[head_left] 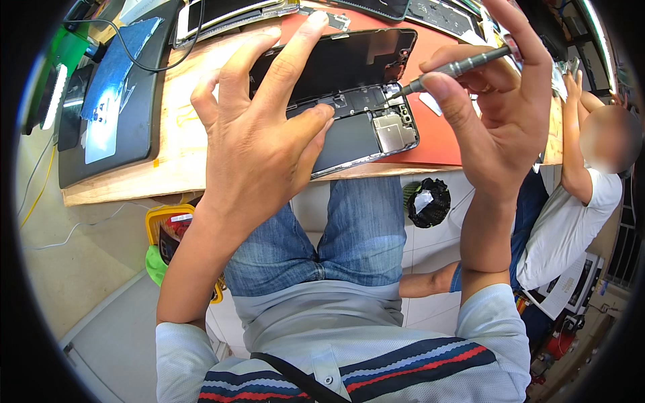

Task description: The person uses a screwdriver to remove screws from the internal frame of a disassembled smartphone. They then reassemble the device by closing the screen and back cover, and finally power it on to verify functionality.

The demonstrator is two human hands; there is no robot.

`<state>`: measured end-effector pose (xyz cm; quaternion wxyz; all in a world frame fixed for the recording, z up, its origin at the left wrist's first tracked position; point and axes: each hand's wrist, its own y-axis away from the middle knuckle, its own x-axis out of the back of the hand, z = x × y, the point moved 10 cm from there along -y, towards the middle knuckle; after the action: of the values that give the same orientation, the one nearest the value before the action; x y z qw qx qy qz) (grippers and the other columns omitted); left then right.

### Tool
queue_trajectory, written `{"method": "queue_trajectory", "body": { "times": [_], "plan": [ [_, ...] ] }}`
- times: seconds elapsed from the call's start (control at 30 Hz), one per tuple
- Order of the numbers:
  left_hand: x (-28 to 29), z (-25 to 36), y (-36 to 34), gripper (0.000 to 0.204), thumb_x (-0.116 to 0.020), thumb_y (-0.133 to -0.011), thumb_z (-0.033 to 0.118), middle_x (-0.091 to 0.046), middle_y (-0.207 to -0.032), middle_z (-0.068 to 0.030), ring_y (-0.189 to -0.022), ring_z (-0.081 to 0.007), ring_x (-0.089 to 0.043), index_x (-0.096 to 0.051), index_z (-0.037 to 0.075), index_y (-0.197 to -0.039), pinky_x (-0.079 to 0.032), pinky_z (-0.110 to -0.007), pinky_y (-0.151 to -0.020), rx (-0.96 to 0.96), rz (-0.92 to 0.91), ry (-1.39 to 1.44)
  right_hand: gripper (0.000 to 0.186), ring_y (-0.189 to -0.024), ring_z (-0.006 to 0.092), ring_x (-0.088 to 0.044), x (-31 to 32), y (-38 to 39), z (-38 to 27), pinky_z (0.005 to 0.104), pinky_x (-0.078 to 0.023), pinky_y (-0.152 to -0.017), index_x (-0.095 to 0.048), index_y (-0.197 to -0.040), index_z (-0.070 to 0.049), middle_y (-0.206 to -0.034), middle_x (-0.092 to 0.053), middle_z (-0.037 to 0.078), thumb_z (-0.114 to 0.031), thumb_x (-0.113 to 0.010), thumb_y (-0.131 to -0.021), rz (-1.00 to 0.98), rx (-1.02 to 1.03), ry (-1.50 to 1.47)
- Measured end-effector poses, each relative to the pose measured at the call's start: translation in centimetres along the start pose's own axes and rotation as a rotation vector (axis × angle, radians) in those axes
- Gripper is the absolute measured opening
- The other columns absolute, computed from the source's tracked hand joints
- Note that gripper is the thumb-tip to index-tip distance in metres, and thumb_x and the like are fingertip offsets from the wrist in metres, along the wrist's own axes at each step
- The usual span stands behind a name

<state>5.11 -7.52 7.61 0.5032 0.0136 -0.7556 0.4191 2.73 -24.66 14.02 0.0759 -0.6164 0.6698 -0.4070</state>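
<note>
An opened smartphone (356, 138) lies at twelve o'clock on a red mat (440, 139) on the counter (180, 127). At its nine o'clock, the left hand (259, 148) spreads wide, perhaps keeping it still. At three o'clock, the right hand (500, 121) pinches a screwdriver (470, 64), tilted so its tip reaches inside.

A yellow container (152, 220) sits left of a black-lined bin (440, 211), with a co-worker (571, 221) farther right.
</note>
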Motion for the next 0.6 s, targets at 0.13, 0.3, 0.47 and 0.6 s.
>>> {"method": "queue_trajectory", "body": {
  "times": [0.13, 0.3, 0.47, 0.6],
  "plan": [
    [-0.1, 0.0, 0.0, 0.012, -0.081, -0.075, 0.019, -0.053, -0.155, -0.0135, -0.139, -0.0319, -0.046, -0.083, 0.016, -0.086, -0.029, -0.044, -0.109, 0.001, 0.000, 0.016, 0.049, -0.088, 0.0158, -0.071, -0.9, -0.2, 0.1, 0.0273, -0.057, -0.079, -0.061, -0.132, 0.002, -0.106, -0.073, 0.014, 0.002, -0.079, -0.086, -0.058, 0.017, 0.034],
    [0.0, 0.1, -0.1, 0.012, -0.081, -0.074, 0.018, -0.053, -0.155, -0.0126, -0.139, -0.0318, -0.045, -0.082, 0.015, -0.085, -0.028, -0.044, -0.109, 0.004, -0.002, 0.051, 0.050, -0.087, 0.0157, -0.071, -2.1, -0.3, 0.3, 0.0273, -0.058, -0.079, -0.061, -0.133, 0.001, -0.108, -0.073, 0.013, 0.002, -0.079, -0.086, -0.112, 0.036, 0.059],
    [0.1, 0.1, -0.1, 0.011, -0.082, -0.073, 0.017, -0.053, -0.155, -0.0120, -0.139, -0.0319, -0.045, -0.082, 0.014, -0.083, -0.028, -0.043, -0.109, -0.015, 0.023, 0.050, 0.051, -0.086, 0.0156, -0.071, -2.8, -0.5, 0.4, 0.0272, -0.058, -0.078, -0.061, -0.134, 0.000, -0.110, -0.073, 0.012, 0.002, -0.079, -0.086, -0.145, 0.048, 0.072],
    [-0.2, -0.1, 0.3, 0.011, -0.082, -0.073, 0.017, -0.053, -0.155, -0.0119, -0.140, -0.0322, -0.045, -0.082, 0.014, -0.084, -0.028, -0.044, -0.109, -0.022, 0.056, 0.065, 0.052, -0.086, 0.0155, -0.071, -3.2, -0.6, 0.4, 0.0271, -0.058, -0.077, -0.061, -0.135, -0.001, -0.112, -0.073, 0.012, 0.002, -0.079, -0.086, -0.158, 0.057, 0.076]
  ]
}}
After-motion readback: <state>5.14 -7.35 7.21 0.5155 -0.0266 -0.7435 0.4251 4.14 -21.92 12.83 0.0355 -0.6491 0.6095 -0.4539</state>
